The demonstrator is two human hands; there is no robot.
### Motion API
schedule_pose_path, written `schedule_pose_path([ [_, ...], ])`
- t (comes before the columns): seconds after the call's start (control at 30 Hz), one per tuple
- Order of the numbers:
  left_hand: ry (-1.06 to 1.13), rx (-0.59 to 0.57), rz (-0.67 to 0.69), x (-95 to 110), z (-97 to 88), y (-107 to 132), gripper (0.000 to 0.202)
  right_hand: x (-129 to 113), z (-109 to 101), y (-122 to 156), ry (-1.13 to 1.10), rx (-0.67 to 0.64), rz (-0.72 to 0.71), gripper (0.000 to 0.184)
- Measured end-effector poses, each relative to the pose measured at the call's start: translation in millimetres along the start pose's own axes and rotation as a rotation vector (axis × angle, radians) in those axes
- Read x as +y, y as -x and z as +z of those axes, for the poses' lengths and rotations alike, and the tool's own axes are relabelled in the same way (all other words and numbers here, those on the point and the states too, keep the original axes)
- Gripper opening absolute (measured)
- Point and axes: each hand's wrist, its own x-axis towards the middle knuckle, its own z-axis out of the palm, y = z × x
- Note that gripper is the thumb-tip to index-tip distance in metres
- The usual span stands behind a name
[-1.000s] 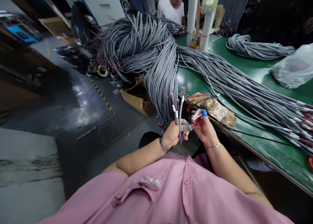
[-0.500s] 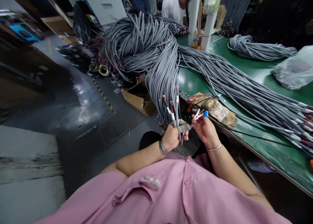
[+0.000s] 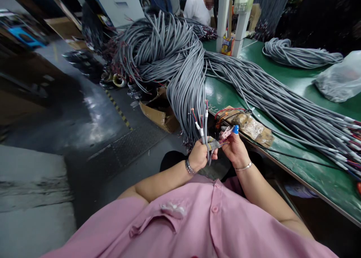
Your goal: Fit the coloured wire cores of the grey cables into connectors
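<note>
My left hand (image 3: 199,156) is closed round a few grey cables (image 3: 205,132), whose stripped ends with thin coloured wires and white sleeves point up and away from me. A grey wrapping with yellow marks (image 3: 213,145) covers a finger of that hand. Close on its right, my right hand (image 3: 235,149) pinches a small pale pink clip-like tool (image 3: 226,132); its exact kind is unclear. A blue cover (image 3: 235,129) sits on the right thumb. Fine coloured wire ends (image 3: 223,142) show between the two hands, partly hidden by fingers.
A large heap of grey cables (image 3: 160,44) hangs over the edge of the green table (image 3: 222,92). More cables (image 3: 270,89) stretch along it. A taped wooden block (image 3: 251,126) lies by the edge. An open carton (image 3: 153,113) is below; a person (image 3: 196,8) sits beyond.
The pink tool has tilted and its arms look closer together. My right hand has shifted slightly left; the cable ends in my left hand have moved a little to the right.
</note>
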Motion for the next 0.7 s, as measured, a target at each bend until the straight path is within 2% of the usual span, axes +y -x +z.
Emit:
schedule_pose_path([
  [0.2,-0.012,0.009,0.000,0.5,-7.4,10.4,0.031,-7.3,-9.8,12.7,0.130,-0.089,0.138,0.054],
  [0.33,-0.057,0.018,0.024,-4.8,-15.3,15.7,0.032,-8.6,-16.9,29.8,0.327,-0.195,0.198,0.047],
  [0.4,-0.090,0.015,0.034,-9.3,-18.4,16.5,0.031,-6.2,-16.9,38.3,0.442,-0.209,0.154,0.035],
  [0.5,-0.143,-0.009,0.032,-13.3,-20.6,16.3,0.029,-3.4,-12.3,46.5,0.591,-0.157,0.015,0.020],
  [0.6,-0.241,-0.102,0.002,-9.7,-20.1,16.0,0.028,-4.7,-5.1,49.1,0.693,-0.153,-0.078,0.018],
  [0.7,-0.309,-0.202,-0.044,-3.0,-18.9,15.9,0.029,-7.0,0.4,49.2,0.744,-0.173,-0.097,0.019],
])
